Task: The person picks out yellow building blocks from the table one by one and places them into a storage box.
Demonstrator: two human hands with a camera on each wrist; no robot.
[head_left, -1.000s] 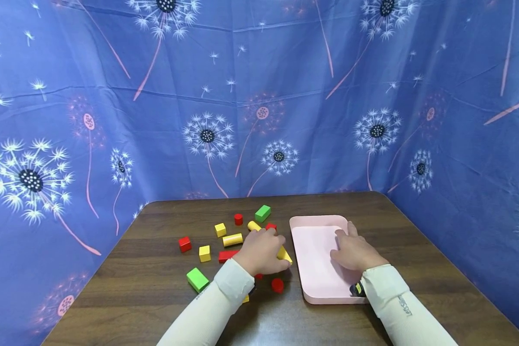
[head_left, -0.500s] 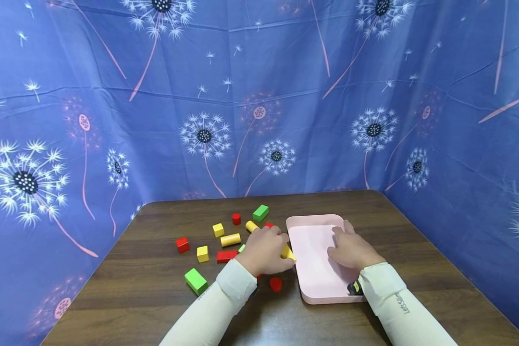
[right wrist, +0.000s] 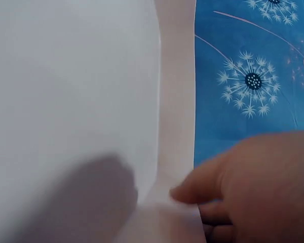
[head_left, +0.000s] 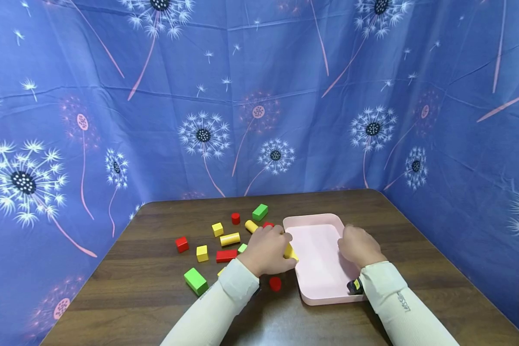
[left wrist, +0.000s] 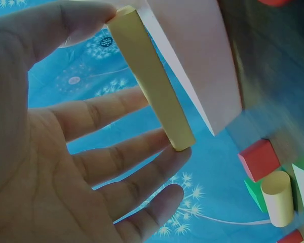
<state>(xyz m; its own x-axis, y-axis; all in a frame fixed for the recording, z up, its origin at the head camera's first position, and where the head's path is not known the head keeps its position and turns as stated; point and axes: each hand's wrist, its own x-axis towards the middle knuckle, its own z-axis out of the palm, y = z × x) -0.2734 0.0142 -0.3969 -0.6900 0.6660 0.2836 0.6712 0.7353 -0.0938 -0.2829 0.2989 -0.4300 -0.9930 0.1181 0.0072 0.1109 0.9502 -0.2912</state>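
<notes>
My left hand (head_left: 265, 251) pinches a long yellow block (left wrist: 154, 83) between the thumb and the fingertips, as the left wrist view shows. The block is beside the left wall of a shallow pink tray (head_left: 313, 259); most of it is hidden behind the hand in the head view. At the tray's right side, my right hand (head_left: 361, 246) grips the wall. In the right wrist view its thumb lies on the inner face of the tray wall (right wrist: 177, 101), with the other fingers outside.
Left of the tray lie loose blocks: a red cube (head_left: 182, 244), yellow cubes (head_left: 202, 253), a yellow cylinder (head_left: 230, 239), a red bar (head_left: 227, 255), green blocks (head_left: 196, 281) and a red cylinder (head_left: 275, 283). A blue patterned cloth (head_left: 251, 96) hangs behind the wooden table (head_left: 129, 288).
My left hand has moved slightly right with the yellow block, up to the tray's left side. My right hand's fingers, earlier spread over the tray's right side, have curled round its wall.
</notes>
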